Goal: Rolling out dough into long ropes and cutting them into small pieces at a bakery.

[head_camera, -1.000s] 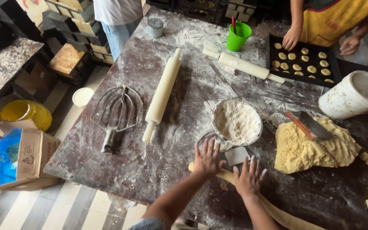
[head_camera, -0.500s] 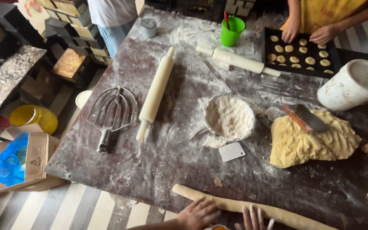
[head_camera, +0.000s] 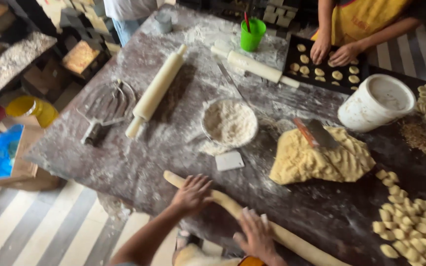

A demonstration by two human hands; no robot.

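Dough rope, long pale-yellow rolled cylinder (head_camera: 252,221), lies diagonal on the dark floured stone table (head_camera: 124,162) near its front edge, from approx. mid-front down toward the bottom right. Looks soft, pliable, prob. tacky & easy to tear or thin if pressed hard; best worked w/ flat palms spread along its length, not pinched. Left hand (head_camera: 192,194) rests open on it near the upper end, fingers splayed, no clamp. Right hand (head_camera: 258,235) sits open on the middle, also flat. Beyond: white plastic scraper card (head_camera: 229,160), metal bowl of flour (head_camera: 229,123), big yellow dough mass (head_camera: 321,157) w/ a bench knife on it. Vs. half a sec ago: both hands were barely in at the bottom edge, now fully on the rope.
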